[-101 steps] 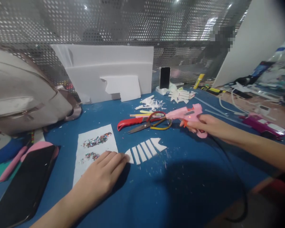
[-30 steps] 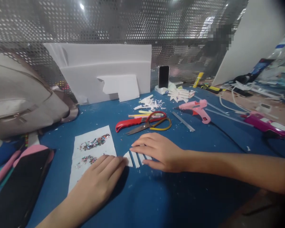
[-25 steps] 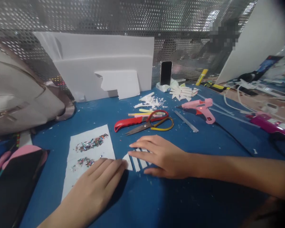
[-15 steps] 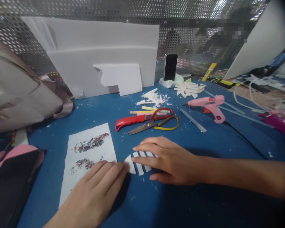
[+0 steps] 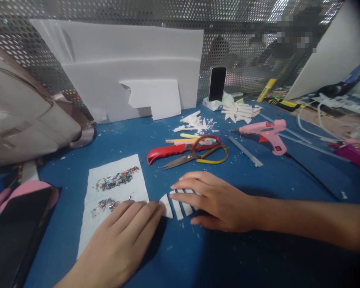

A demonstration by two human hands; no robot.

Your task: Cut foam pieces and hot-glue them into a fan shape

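Observation:
Several white strips (image 5: pixel 176 209), apparently foam or card, lie side by side on the blue table with narrow gaps. My right hand (image 5: pixel 214 202) rests over them from the right, fingers spread and stretched, covering their right part. At the left end, my left hand (image 5: pixel 123 236) has its fingers bent and pressed together, fingertips on the pointed outer white piece (image 5: pixel 167 208); its thumb is hidden. Under and beside the left hand is a white paper sheet (image 5: pixel 88 200) with two heaps of colourful glitter flakes (image 5: pixel 117 180).
Beyond the hands lie scissors (image 5: pixel 183 160), a red-handled tool (image 5: pixel 165 153) and a pink glue gun (image 5: pixel 265 130) with a glue stick (image 5: pixel 246 151). White scraps (image 5: pixel 199 124) and a pile of pointed white pieces (image 5: pixel 238 111) sit behind. A phone (image 5: pixel 217 85) stands upright; a dark phone (image 5: pixel 21 236) lies left.
The view has shifted slightly, so everything sits a little further right in the picture. Both hands keep nearly the same pose on the white pieces.

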